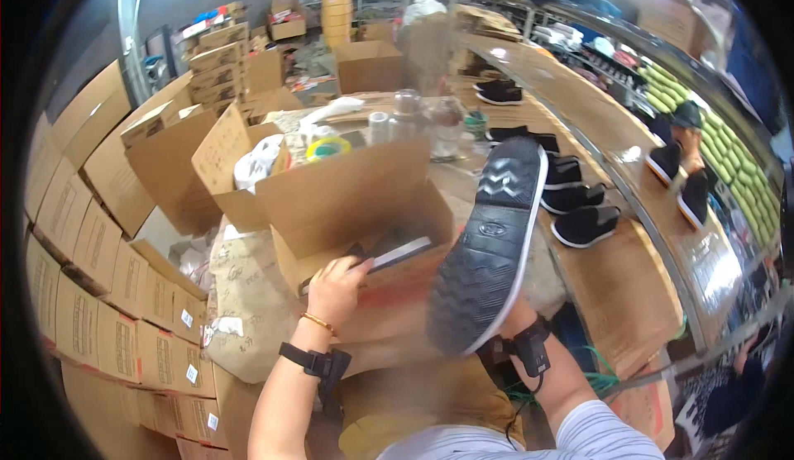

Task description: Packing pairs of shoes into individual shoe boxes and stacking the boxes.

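Low inside an open cardboard box (pixel 331 204) lies a black shoe with a white sole edge (pixel 403 251). My left hand (pixel 333 289) is closed on its near end, at the box's front side. Raised to the right of the box is another black shoe (pixel 488 245), tilted with its ridged black sole toward me and a white rim along its side. My right hand (pixel 518 318) grips that shoe from behind; its fingers are hidden by the sole. Straps with small dark devices circle both wrists.
Several black shoes (pixel 585 227) line the wooden conveyor (pixel 628 295) at right, behind a metal rail. Another person's hand (pixel 693 162) is among shoes farther along. Stacked cartons (pixel 116 340) fill the left. A box with white wrapping (pixel 260 162) and yellow-green tape (pixel 328 147) sit beyond.
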Motion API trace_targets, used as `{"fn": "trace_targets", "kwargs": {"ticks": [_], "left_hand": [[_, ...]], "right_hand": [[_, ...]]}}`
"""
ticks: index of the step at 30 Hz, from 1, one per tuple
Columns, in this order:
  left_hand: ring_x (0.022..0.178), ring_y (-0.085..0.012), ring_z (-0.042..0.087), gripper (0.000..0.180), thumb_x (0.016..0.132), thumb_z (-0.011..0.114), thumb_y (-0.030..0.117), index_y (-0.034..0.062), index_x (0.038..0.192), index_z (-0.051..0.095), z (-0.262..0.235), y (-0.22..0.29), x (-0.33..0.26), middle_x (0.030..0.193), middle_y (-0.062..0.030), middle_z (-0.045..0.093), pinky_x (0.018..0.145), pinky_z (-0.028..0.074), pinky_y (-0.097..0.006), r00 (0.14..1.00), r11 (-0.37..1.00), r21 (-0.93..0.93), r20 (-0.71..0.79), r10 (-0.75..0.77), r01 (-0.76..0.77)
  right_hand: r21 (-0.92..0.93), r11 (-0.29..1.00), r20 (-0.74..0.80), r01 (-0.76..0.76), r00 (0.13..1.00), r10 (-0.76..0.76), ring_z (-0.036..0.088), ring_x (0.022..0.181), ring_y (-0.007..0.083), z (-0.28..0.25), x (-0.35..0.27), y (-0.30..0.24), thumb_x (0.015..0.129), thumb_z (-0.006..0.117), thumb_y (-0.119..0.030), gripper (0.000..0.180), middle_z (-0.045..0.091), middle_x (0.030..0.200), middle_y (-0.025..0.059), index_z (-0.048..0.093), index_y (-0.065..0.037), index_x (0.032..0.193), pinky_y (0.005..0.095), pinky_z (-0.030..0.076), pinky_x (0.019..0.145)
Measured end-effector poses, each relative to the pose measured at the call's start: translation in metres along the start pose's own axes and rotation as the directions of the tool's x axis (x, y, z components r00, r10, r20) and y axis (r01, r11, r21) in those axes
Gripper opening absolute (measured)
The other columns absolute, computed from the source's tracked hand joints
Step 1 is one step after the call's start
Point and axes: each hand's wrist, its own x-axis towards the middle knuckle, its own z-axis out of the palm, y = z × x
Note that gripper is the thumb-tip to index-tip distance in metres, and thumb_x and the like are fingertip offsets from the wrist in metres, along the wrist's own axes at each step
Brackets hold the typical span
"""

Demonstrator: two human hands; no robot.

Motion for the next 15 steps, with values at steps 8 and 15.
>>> {"fn": "trace_targets", "kwargs": {"ticks": [8, 15], "left_hand": [[0.093, -0.0234, 0.055, 0.040, 0.072, 0.070, 0.006, 0.0036, 0.111, 0.060, -0.020, -0.110, 0.003, 0.101, -0.0084, 0.060, 0.085, 0.043, -0.037, 0.693, 0.657, -0.536, -0.174, -0.700, 0.530], [0.124, -0.0317, 0.039, 0.119, 0.056, 0.086, 0.010, -0.0015, 0.141, 0.003, 0.024, -0.090, 0.016, 0.130, -0.0197, 0.042, 0.108, 0.028, -0.038, 0.694, 0.572, -0.470, 0.130, -0.708, 0.672]], "right_hand": [[-0.497, -0.389, 0.767, 0.776, 0.602, 0.223, 0.061, 0.099, 0.0280, 0.011, 0.110, 0.022, 0.066, 0.066, -0.007, 0.024, 0.064, 0.108, 0.0121, 0.066, -0.009, 0.090, 0.0415, 0.045, 0.095], [-0.992, 0.003, -0.128, -0.129, 0.976, -0.176, 0.059, 0.100, 0.0308, -0.076, 0.155, 0.020, 0.092, 0.053, -0.019, 0.031, 0.062, 0.104, 0.0217, 0.055, -0.001, 0.117, 0.0355, 0.045, 0.089]]}}
